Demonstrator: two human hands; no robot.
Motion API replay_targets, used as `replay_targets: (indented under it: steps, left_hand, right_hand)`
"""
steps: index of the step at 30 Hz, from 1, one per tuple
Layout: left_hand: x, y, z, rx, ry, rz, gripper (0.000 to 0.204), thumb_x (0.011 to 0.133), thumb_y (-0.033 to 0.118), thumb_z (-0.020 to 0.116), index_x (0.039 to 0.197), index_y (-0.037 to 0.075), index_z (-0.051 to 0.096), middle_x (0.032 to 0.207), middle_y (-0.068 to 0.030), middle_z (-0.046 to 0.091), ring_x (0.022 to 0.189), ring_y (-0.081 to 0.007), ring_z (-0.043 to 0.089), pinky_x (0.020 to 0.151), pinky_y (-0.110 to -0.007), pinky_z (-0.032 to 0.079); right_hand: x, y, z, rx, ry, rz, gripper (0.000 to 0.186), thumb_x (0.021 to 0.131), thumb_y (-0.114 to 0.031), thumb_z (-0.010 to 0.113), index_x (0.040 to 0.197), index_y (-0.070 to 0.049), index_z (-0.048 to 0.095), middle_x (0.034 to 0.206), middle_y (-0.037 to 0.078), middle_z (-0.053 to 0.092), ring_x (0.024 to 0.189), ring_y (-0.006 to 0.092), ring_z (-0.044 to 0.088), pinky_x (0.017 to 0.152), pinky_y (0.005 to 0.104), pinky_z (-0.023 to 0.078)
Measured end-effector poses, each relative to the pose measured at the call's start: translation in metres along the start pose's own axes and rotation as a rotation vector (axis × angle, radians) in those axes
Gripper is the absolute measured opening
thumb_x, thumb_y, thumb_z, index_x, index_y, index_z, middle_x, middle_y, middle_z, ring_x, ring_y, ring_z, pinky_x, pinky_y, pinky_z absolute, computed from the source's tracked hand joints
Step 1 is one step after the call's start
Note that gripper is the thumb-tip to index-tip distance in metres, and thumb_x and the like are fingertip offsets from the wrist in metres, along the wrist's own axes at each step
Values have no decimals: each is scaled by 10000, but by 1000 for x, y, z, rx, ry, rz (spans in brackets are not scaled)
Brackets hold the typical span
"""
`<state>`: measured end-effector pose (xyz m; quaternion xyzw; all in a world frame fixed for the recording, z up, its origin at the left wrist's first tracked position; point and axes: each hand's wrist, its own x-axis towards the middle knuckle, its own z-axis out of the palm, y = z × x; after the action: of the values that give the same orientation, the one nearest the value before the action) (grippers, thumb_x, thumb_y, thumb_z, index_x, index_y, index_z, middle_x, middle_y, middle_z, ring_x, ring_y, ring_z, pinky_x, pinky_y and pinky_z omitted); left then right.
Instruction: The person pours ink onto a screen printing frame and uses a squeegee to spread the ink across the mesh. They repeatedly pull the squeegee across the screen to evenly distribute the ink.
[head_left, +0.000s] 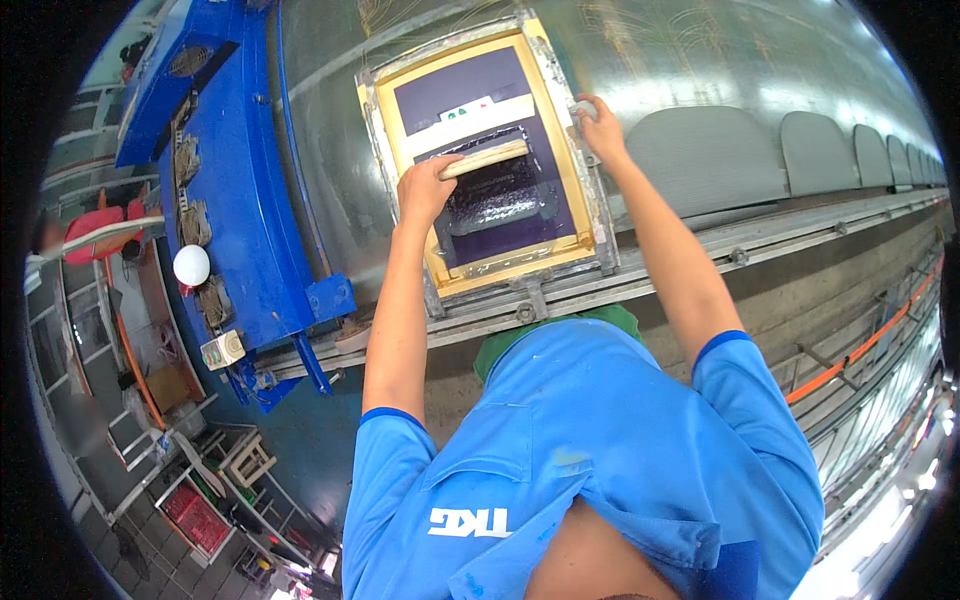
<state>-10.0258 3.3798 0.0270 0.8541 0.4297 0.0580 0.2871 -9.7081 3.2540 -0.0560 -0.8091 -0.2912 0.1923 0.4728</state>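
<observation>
A screen-printing frame point(520, 275) lies on the long table in front of me, with a yellow border around a dark purple mesh. Wet, shiny dark ink point(505, 205) covers the lower middle of the mesh. My left hand point(424, 190) is closed around the left end of a squeegee point(492, 158) with a pale wooden bar, held slightly slanted across the screen. Its lower edge is hard to see. At the frame's right edge, my right hand point(603, 132) is closed on a small pale grey knob-like piece point(584, 109); its exact kind is unclear.
Several grey rounded panels point(705, 160) lie in a row along the table to the right. A metal rail point(740, 256) runs along the near edge. Blue machinery point(235, 210) stands at left, with a white ball-shaped object point(191, 265) and a small box point(223, 350) on it.
</observation>
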Motion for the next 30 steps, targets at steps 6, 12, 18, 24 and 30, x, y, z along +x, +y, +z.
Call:
replay_targets:
  steps: [6, 12, 18, 24, 30]
  left_hand:
    - [-65, -9, 56, 179, 268, 307, 562, 787, 0, 700, 1304, 220, 678, 1359, -23, 655, 1279, -289, 592, 1017, -432, 487]
    - [-165, 0, 91, 197, 244, 286, 593, 766, -44, 661, 1316, 176, 666, 1385, -29, 641, 1346, -300, 539, 1088, -442, 443]
    - [-161, -14, 44, -309, 449, 162, 502, 845, 40, 677, 1338, -29, 611, 1346, -183, 646, 1223, -324, 620, 1062, -408, 464]
    - [-180, -17, -7, -566, 686, -105, 488, 974, 202, 661, 1366, -70, 559, 1331, -224, 616, 1208, -327, 596, 1047, -445, 478]
    - [-173, 22, -33, -731, 591, -73, 479, 962, 181, 657, 1364, -61, 559, 1306, -199, 630, 1176, -309, 614, 1018, -431, 492]
  right_hand:
    - [-19, -21, 0, 64, 153, -46, 262, 925, -234, 612, 1156, -153, 704, 1014, 211, 725, 938, 361, 703, 853, 426, 518]
    - [-13, -11, -16, 148, 12, -39, 254, 959, -262, 643, 1155, -109, 696, 1028, 143, 723, 857, 220, 674, 813, 369, 520]
    - [-26, -51, -12, 45, 219, -225, 311, 1013, -226, 489, 1192, -18, 636, 1229, 191, 670, 1144, 365, 634, 1008, 473, 482]
    - [-62, -83, 41, 307, 66, -50, 287, 1045, -333, 468, 1180, -142, 633, 1081, 137, 725, 1016, 377, 678, 890, 471, 524]
    - [-69, -118, -10, 329, 109, -131, 302, 1019, -325, 511, 1243, -154, 620, 1088, 118, 734, 1017, 351, 683, 895, 461, 525]
